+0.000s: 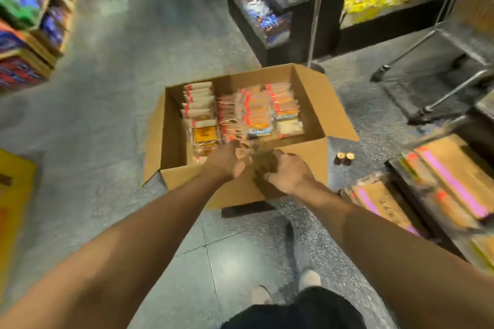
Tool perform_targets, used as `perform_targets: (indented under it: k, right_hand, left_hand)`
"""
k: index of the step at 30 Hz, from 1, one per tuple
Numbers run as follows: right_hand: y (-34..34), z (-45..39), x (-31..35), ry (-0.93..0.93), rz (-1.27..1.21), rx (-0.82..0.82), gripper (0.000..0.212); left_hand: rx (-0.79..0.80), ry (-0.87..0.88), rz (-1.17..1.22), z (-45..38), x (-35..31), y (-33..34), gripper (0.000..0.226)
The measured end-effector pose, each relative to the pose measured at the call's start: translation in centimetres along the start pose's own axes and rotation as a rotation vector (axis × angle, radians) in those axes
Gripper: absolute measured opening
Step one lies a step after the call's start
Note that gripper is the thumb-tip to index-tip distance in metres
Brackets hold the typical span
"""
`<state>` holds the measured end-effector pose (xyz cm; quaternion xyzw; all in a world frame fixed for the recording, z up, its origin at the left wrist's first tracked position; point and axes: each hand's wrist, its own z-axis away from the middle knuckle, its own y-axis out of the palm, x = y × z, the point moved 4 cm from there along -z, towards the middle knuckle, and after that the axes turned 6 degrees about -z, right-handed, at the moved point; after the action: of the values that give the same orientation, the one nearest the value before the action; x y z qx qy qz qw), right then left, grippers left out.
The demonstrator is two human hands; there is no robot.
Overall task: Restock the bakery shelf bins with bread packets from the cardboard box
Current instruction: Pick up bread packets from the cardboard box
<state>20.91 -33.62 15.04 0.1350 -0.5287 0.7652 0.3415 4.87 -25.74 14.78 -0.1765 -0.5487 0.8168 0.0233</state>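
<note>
head cam | looks forward-down | near cardboard box [240, 189] on floor [107, 88]

An open cardboard box [307, 163] sits on the floor at twelve o'clock, with rows of bread packets [256, 112] standing upright inside.

Even indoor light overhead, soft shadow under my cardboard box [267, 184]. Heavy motion blur on my hands and frame edges; wide-angle bending at corners; centre sharpest.
</note>
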Motion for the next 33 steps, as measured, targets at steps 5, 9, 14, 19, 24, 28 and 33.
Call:
perform_targets:
  k: [5, 9, 14, 19, 24, 28, 33]
  right_hand:
    - [-1.2, -9.6, 0.3, 0.014, -0.008, -0.026, 0.048]
    - [-3.1, -18.0, -2.8, 0.003, 0.032, -0.061, 0.038]
    - [-3.8, -27.7, -7.8, 0.002, 0.136, -0.041, 0.047]
    - [-0.9, -36.1, -13.4, 0.023, 0.249, 0.071, 0.052]
    - [3.6, -42.6, -17.1, -0.015, 0.38, 0.144, 0.056]
    - [6.4, -45.7, -19.1, -0.072, 0.49, 0.187, 0.073]
    - [7.7, -47.1, -20.3, -0.089, 0.485, 0.155, 0.059]
  left_hand:
    - [-0.056, -0.015, 0.001, -8.8, 0.0, -1.9, 0.051]
    - [-0.042, 0.008, -0.01, -17.1, -2.0, -0.6, 0.056]
    - [0.013, 0.012, -0.018, -26.7, -3.6, 3.2, 0.055]
    - [0.089, 0.012, -0.069, -34.4, -2.7, 8.5, 0.058]
    - [0.133, -0.024, -0.221, -39.3, 0.4, 14.0, 0.06]
    - [0.159, -0.025, -0.381, -41.4, 2.0, 17.5, 0.063]
    - [0.073, 0.035, -0.437, -42.2, 2.6, 19.2, 0.058]
